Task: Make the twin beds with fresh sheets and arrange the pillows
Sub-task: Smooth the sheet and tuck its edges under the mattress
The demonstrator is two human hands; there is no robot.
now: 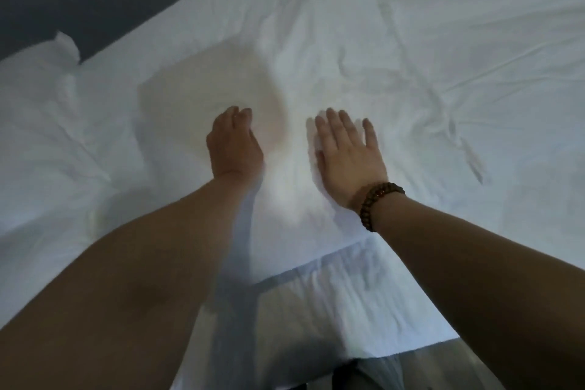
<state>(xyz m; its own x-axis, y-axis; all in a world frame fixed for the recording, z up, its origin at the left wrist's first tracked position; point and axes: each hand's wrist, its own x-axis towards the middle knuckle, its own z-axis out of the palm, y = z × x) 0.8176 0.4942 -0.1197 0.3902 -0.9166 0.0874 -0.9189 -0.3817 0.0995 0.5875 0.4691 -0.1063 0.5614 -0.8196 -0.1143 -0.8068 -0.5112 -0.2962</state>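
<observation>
Pillow: white rectangular fabric pillow (pixel 316 51), faintly yellowed at one end, lies slantwise on the bed, one corner toward the person.
Bed: crumpled white cotton bed sheet (pixel 474 79) spreads under and around the pillow.
Left hand (pixel 235 142): on the pillow's yellowed end; the grip pinches nothing, fingers together, tips pressing in.
Right hand (pixel 348 158): flat on the pillow's middle, grip spread; brown beaded bracelet (pixel 381 206) at the wrist.
Handling: probably light, soft, floppy and not fragile; it dents under the palms.
Hold: probably best taken at both short ends or at two corners.
</observation>
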